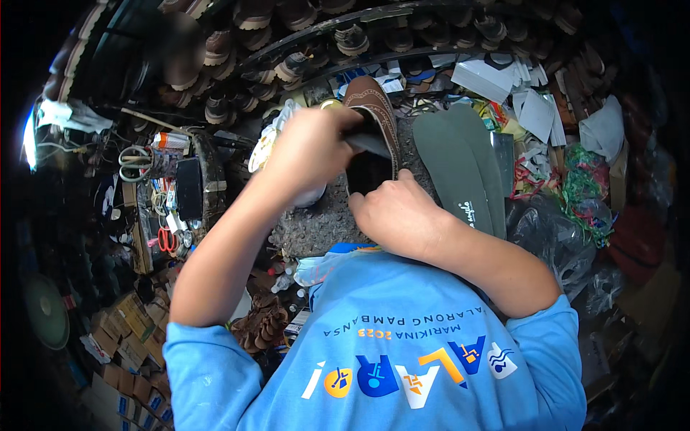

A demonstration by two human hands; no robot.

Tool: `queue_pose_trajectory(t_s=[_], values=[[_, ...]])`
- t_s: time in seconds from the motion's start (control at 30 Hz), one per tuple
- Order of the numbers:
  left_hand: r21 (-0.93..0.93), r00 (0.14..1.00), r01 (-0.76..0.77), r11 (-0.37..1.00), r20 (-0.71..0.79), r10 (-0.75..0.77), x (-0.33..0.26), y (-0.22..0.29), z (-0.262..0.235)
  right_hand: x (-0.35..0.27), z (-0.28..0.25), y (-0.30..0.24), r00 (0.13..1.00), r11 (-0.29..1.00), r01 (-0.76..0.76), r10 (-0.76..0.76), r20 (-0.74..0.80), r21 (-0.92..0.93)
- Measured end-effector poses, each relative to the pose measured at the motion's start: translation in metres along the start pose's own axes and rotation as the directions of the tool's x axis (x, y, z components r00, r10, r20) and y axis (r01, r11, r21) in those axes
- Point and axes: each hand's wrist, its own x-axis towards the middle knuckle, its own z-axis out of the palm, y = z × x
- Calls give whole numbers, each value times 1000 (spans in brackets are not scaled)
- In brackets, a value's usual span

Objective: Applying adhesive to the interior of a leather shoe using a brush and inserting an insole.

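A brown brogue shoe (369, 94) with pale stitching lies in front of me, its toe pointing away and its dark opening toward me. My right hand (397, 215) grips the heel edge of the shoe, fingers curled at the rim. Blurred by motion, my left hand (310, 147) is closed at the left side of the opening. From it a flat greyish piece (368, 143) reaches across the opening; its kind is unclear. Dark green insoles (451, 154) lie overlapping just right of the shoe. Beneath the shoe is a rough dark grey work surface (316, 228).
Shoes line curved racks (352, 41) at the back. Left stands a tool holder with green-handled scissors (134, 164) and red-handled scissors (167, 239). Paper sheets (483, 77), clear plastic bags (550, 230) and green netting (586, 187) crowd the right. Small boxes (129, 323) pile at lower left.
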Motion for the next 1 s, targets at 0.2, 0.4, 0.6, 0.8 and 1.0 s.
queue_pose_trajectory(t_s=[0.2,0.4,0.6,0.8,1.0], values=[[-466,964,260,846,182,-196,-49,37,-13,5,-3,0,987,997,71,-66,145,-32],[-173,681,460,871,698,-222,15,38,22,16,26,-5,999,998,-32,32,8,-48],[-148,608,439,886,775,-172,39,21,27,10,2,-4,1000,997,-25,26,16,-80],[206,616,-234,950,787,-19,38,8,38,9,-5,-7,992,998,-39,44,117,-49],[343,583,-337,877,807,-92,48,26,55,15,-6,-6,981,996,-79,85,173,-40]])
